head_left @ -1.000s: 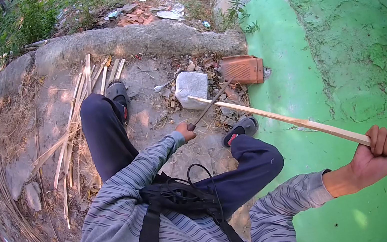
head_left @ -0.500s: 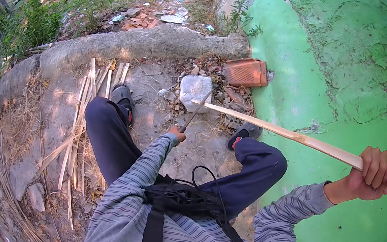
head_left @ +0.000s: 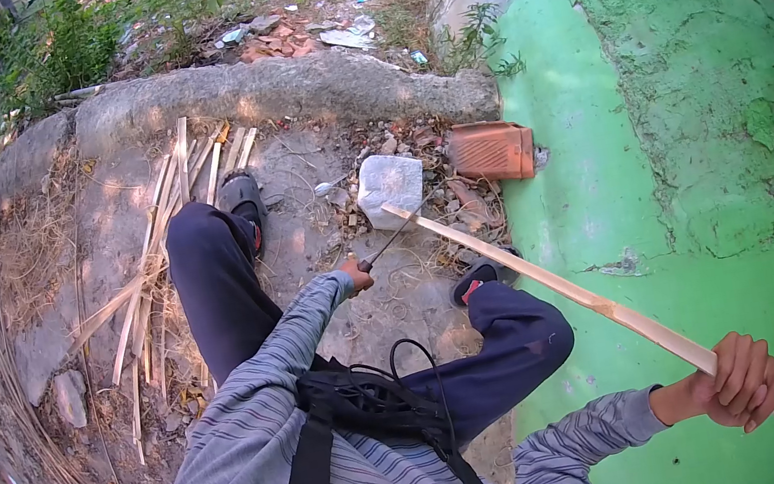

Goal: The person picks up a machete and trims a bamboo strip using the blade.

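Note:
My left hand (head_left: 357, 276) is closed round the handle of a knife (head_left: 393, 236), whose thin dark blade reaches up to the strip near its far end. In my right hand (head_left: 744, 385), a long pale wooden strip (head_left: 556, 286), bamboo-like, is gripped close to its near end. The strip slants up and left across the view, and a darker raised band shows partway along it. Its far tip lies over a whitish block (head_left: 390, 184) on the ground between my feet. Whether the blade touches the strip's edge or only crosses it is hard to tell.
Several cut strips (head_left: 148, 270) lie in a pile left of my leg. An orange-red ridged clay block (head_left: 492, 150) sits by the green wall (head_left: 625, 336) on the right. A low concrete ledge (head_left: 272, 88) runs across the front, with rubble and litter about.
My right hand has moved left and down with the strip. The knife blade has swung lower and now lies just under the strip's far end.

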`<state>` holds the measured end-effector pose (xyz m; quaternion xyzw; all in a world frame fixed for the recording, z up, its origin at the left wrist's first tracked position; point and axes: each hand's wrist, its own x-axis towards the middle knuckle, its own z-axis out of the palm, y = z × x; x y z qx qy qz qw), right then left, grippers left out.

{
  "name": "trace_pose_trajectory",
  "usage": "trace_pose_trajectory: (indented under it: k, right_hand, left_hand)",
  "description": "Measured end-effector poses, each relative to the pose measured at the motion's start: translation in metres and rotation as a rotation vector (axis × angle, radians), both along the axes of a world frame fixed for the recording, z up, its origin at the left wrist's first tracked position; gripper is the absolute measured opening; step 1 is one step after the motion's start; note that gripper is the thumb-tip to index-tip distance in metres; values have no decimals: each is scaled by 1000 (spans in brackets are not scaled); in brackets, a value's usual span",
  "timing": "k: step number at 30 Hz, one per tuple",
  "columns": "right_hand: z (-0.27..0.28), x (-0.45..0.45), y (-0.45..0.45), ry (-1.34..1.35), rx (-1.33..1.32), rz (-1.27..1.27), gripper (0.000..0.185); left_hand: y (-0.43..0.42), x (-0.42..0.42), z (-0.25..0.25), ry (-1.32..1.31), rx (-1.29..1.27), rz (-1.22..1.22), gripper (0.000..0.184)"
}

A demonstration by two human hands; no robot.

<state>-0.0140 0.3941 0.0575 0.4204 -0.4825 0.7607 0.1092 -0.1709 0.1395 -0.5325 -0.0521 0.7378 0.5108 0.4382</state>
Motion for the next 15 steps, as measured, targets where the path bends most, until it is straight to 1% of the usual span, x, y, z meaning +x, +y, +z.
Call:
trace_pose_trajectory:
  k: [2,6,8,10,12,13,14,15]
  right_hand:
    - [-1,2,-1,2,5,-9,48]
    - [-3,3,-6,-2,-27,-9,48]
    - [-2,3,-8,7,-30,-15,48]
    - [-2,3,-10,31,6,-4,48]
    - [-2,5,-12,11,-15,-17,48]
    - [-3,5,-13,-9,-35,-32,47]
    - [-2,5,-13,-4,-30,-28,47]
    - [-3,5,-13,2,-30,-27,47]
  left_hand:
    - [-3,-2,2,-40,1,-61,19]
    - [5,2,9,-53,53,-4,18]
    - [8,4,11,-58,257,-9,17]
    - [10,7,16,-41,234,-37,18]
    - [13,9,10,19,11,-9,19]
    - [11,13,2,56,-64,125,18]
    - [10,7,-13,61,-59,129,18]
    - [7,2,-24,-13,-88,118,17]
